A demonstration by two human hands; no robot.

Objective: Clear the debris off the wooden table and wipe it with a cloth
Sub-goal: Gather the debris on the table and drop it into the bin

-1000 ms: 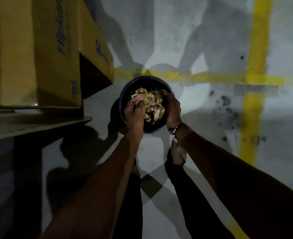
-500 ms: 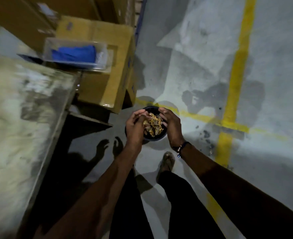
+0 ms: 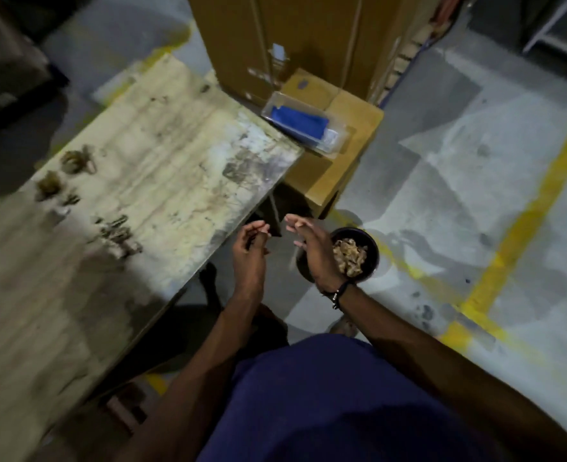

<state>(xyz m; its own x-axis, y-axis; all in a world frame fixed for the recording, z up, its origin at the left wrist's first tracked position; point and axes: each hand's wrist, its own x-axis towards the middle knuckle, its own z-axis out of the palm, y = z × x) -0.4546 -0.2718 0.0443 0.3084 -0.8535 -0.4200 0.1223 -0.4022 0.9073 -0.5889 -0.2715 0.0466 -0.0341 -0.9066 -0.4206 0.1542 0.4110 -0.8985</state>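
Grey concrete floor [image 3: 458, 181] with yellow painted lines fills the right side of the frame, and the wooden table [image 3: 162, 168] now stretches across the left, far more of it in view than half a second ago, when only a blurred strip showed at the left edge. Small clumps of debris [image 3: 75, 161] lie on the table's left part, with more scraps [image 3: 117, 233] toward the middle left. On the floor at centre right stands the black bowl [image 3: 370, 258], holding a heap of pale scraps [image 3: 350, 256]. Both hands have come away from the bowl, over which they were held before. The left hand [image 3: 250, 248] hangs just off the table's edge, fingers loosely curled and holding nothing. The right hand [image 3: 312, 248] sits above the bowl's left rim, fingers extended and released. In the upper centre, a blue cloth [image 3: 300, 123] lies in a clear tray [image 3: 333, 141] on top of a cardboard box [image 3: 352, 155], just past the table's far corner.
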